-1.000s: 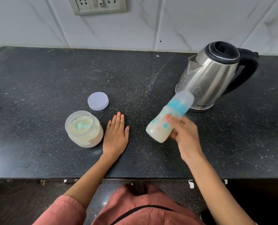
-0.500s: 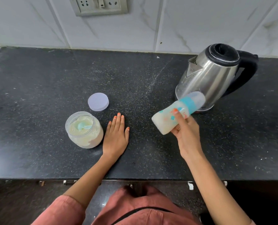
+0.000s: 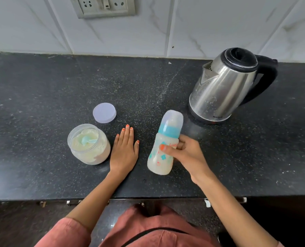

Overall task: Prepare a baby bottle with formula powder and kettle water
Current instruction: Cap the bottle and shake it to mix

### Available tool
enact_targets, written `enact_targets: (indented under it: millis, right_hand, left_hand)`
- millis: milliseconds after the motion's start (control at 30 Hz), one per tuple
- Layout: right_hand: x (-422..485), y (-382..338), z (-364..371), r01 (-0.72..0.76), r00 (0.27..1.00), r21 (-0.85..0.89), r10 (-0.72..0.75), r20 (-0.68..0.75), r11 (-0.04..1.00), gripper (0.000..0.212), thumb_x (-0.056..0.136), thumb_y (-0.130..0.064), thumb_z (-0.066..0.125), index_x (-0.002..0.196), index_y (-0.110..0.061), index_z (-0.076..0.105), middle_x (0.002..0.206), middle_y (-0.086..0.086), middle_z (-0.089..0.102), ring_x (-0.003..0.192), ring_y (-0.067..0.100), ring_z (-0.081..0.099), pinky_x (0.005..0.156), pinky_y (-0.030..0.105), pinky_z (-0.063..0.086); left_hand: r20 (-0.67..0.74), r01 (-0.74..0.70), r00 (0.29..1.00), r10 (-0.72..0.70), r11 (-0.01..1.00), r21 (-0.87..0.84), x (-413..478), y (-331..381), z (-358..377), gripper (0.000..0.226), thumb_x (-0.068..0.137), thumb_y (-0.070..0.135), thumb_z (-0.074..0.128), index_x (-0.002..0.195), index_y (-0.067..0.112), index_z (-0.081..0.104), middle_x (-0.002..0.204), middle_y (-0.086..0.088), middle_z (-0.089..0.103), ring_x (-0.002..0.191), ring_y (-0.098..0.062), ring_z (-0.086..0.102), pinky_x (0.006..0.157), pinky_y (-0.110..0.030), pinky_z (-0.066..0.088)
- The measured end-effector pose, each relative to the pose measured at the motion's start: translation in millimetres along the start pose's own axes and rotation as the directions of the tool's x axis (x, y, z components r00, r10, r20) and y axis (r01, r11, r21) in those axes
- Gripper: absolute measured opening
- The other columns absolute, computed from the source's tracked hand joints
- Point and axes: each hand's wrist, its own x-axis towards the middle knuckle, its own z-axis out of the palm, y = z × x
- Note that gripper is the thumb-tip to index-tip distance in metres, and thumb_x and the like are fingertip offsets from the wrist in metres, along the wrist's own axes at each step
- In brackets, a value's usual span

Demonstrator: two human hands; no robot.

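Gripping the capped baby bottle at centre frame, the right hand curls round its milky body. The left hand lies flat, fingers straight, beside the open powder jar; kettle upper right.

The left hand lies flat on the surface. The jar stands just beside it at 9 o'clock, with the scoop inside. The lid lies at 1 o'clock from the jar. The bottle, gripped by the right hand, is at 3 o'clock from the left hand. The kettle stands at 1 o'clock from the bottle.
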Motion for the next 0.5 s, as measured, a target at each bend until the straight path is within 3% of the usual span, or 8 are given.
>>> enact_targets:
  millis: [33,133,200,267,367,433,500]
  right_hand:
    - [1.1,-0.6,-0.9,0.01,1.0,0.017,-0.01,-0.011,1.0,0.025,0.07,-0.007,0.073,0.093,-0.014,0.067,0.077,-0.008,0.074,0.076,0.007,0.069,0.062,0.018,0.054]
    - [11.0,-9.4,-3.4,0.05,0.979,0.326,0.019,-0.204,0.944,0.015,0.077,-0.014,0.067,0.092,-0.015,0.066,0.08,-0.005,0.074,0.077,0.009,0.069,0.06,0.022,0.055]
    - [14.4,-8.4,-3.3,0.082,0.961,0.439,0.046,-0.274,0.894,0.013,0.082,-0.018,0.063,0.094,-0.016,0.064,0.083,-0.005,0.073,0.078,0.006,0.069,0.06,0.022,0.056]
    - [8.0,-3.3,1.4,0.025,0.975,0.362,0.057,-0.215,0.932,0.017,0.08,-0.017,0.065,0.097,-0.015,0.063,0.081,-0.006,0.074,0.078,0.007,0.07,0.059,0.022,0.055]
    - [-3.8,3.9,2.0,-0.019,0.998,0.093,0.025,-0.064,0.996,0.02,0.073,-0.008,0.071,0.09,-0.017,0.066,0.076,-0.008,0.074,0.075,0.006,0.07,0.061,0.019,0.055]
    - [0.0,-0.1,-3.1,0.025,0.994,0.125,-0.011,-0.108,0.992,0.019,0.071,-0.008,0.072,0.087,-0.018,0.067,0.076,-0.007,0.074,0.074,0.005,0.069,0.062,0.019,0.055]
    - [9.1,-8.3,-9.0,0.079,0.97,0.326,0.002,-0.242,0.942,0.018,0.072,-0.016,0.069,0.09,-0.017,0.065,0.081,-0.006,0.074,0.077,0.006,0.069,0.06,0.021,0.055]
  left_hand:
    - [0.0,0.0,1.0,0.0,1.0,-0.004,0.0,0.4,-0.1,0.054,0.1,0.032,0.022,0.148,0.009,0.009,0.157,-0.005,0.004,0.145,-0.017,0.003,0.116,-0.031,-0.001]
    - [-0.003,-0.002,1.0,0.002,1.0,-0.017,-0.9,1.1,-0.5,0.054,0.1,0.032,0.022,0.148,0.009,0.009,0.157,-0.005,0.004,0.145,-0.017,0.002,0.116,-0.031,-0.002]
    - [-0.004,-0.002,1.0,0.002,1.0,-0.012,-1.6,1.1,-0.3,0.054,0.101,0.032,0.021,0.148,0.009,0.008,0.157,-0.005,0.003,0.145,-0.017,0.001,0.115,-0.03,-0.003]
    - [0.001,-0.001,1.0,0.001,1.0,-0.012,-1.3,1.3,-0.3,0.054,0.101,0.032,0.021,0.148,0.009,0.007,0.157,-0.005,0.002,0.145,-0.017,0.001,0.115,-0.03,-0.003]
    - [0.004,-0.001,1.0,0.001,1.0,-0.006,-0.1,0.4,-0.1,0.054,0.101,0.032,0.02,0.148,0.01,0.006,0.157,-0.005,0.002,0.145,-0.017,0.0,0.115,-0.03,-0.004]
    - [0.003,-0.001,1.0,0.001,1.0,-0.005,-0.4,0.2,-0.2,0.054,0.1,0.032,0.02,0.148,0.01,0.006,0.158,-0.004,0.001,0.145,-0.016,0.0,0.115,-0.03,-0.004]
    - [0.002,-0.004,1.0,0.004,1.0,-0.018,-1.0,0.3,-0.5,0.054,0.101,0.033,0.02,0.148,0.01,0.006,0.157,-0.004,0.001,0.145,-0.016,0.0,0.115,-0.03,-0.004]
